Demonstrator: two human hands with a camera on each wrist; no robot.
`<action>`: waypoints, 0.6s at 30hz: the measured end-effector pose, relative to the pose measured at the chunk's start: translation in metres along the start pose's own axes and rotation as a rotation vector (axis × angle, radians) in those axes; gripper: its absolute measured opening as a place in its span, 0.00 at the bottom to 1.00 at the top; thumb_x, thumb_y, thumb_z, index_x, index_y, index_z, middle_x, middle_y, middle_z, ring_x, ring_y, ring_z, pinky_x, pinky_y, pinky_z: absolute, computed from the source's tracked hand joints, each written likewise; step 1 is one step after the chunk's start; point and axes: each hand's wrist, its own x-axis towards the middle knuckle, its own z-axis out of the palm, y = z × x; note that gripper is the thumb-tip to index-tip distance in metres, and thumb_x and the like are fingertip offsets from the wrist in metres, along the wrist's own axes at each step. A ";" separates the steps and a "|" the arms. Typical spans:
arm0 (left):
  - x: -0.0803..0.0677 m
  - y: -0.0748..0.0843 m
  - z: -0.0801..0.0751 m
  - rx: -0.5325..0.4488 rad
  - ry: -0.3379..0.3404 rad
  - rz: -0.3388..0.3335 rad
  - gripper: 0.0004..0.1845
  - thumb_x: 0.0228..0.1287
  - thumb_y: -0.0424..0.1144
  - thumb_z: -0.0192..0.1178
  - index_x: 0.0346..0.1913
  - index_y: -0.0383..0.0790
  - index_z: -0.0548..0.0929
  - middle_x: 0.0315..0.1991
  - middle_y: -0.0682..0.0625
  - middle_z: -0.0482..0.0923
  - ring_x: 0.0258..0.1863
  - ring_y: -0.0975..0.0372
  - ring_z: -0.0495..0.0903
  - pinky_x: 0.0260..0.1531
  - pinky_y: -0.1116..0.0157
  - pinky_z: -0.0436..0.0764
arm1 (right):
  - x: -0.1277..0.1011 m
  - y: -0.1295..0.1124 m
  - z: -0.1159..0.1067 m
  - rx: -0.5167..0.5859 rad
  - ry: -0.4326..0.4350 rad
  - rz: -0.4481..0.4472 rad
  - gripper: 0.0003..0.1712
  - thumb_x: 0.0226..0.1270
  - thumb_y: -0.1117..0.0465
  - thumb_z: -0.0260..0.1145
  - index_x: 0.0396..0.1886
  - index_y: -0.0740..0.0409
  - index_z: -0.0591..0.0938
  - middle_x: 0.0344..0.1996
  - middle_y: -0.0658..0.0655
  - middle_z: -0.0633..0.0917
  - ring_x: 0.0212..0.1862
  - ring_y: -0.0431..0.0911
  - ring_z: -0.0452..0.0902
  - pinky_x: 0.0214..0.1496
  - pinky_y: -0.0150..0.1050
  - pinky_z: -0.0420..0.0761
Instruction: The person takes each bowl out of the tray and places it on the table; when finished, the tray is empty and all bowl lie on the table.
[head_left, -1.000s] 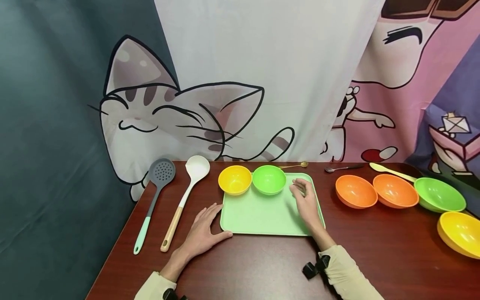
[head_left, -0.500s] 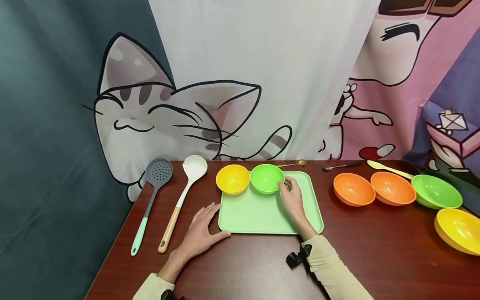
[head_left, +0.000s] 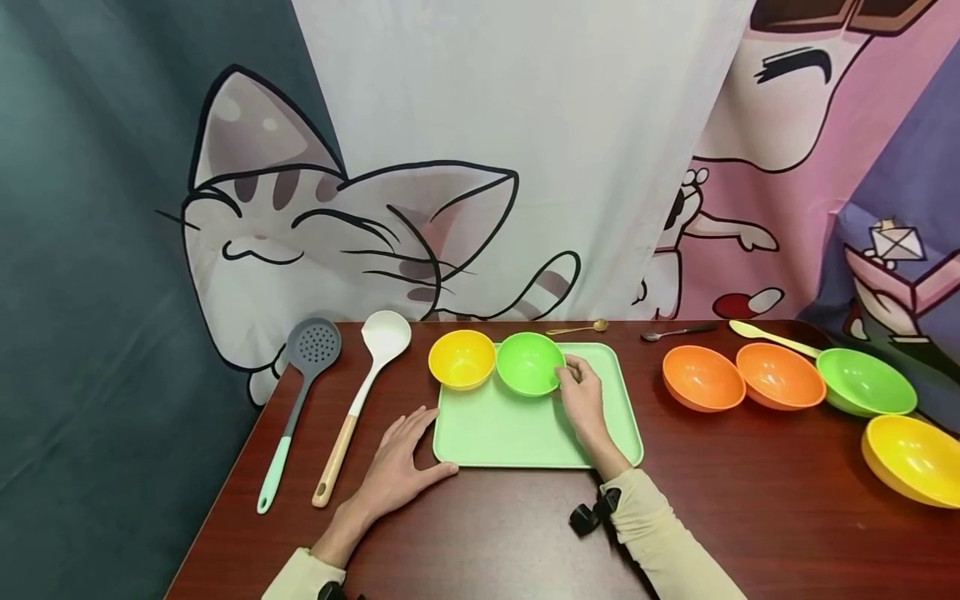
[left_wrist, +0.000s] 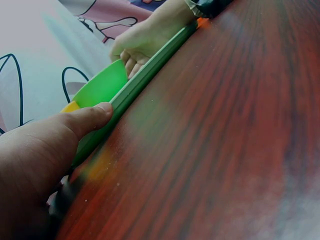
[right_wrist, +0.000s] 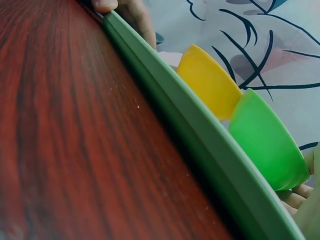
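A light green tray (head_left: 517,442) lies on the table with a yellow bowl (head_left: 462,360) and a green bowl (head_left: 531,364) side by side along its back edge. My right hand (head_left: 583,400) pinches the right rim of the green bowl between thumb and fingers; in the right wrist view, some fingers show low behind the bowl's side. My left hand (head_left: 405,462) is spread at the tray's front left corner. Its thumb (left_wrist: 97,116) touches the tray's edge in the left wrist view, and its fingers point toward the tray's left side.
Left of the tray lie a grey slotted turner (head_left: 314,346) and a white ladle (head_left: 386,336). Two orange bowls (head_left: 703,379), a larger green bowl (head_left: 866,382) and a yellow bowl (head_left: 913,461) stand to the right. Small spoons (head_left: 600,325) lie behind, before a printed curtain (head_left: 525,83).
My right hand has moved left from above the tray to the green bowl's rim and taken hold of it. The bowl has shifted slightly toward me. My left hand has stayed in place.
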 end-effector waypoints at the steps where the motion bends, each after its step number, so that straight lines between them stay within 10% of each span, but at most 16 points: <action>1: 0.000 0.000 0.000 -0.001 0.002 0.000 0.50 0.54 0.66 0.69 0.75 0.45 0.65 0.74 0.49 0.67 0.78 0.54 0.57 0.77 0.49 0.50 | 0.000 0.000 0.000 -0.002 0.002 0.000 0.19 0.73 0.63 0.57 0.59 0.66 0.77 0.50 0.69 0.83 0.36 0.34 0.80 0.36 0.29 0.84; 18: 0.000 0.001 0.000 0.006 0.005 0.005 0.50 0.53 0.67 0.68 0.75 0.46 0.65 0.73 0.50 0.67 0.78 0.54 0.58 0.77 0.48 0.51 | -0.002 -0.001 -0.002 -0.117 0.013 -0.017 0.16 0.71 0.59 0.61 0.52 0.62 0.85 0.48 0.63 0.85 0.42 0.38 0.76 0.42 0.25 0.74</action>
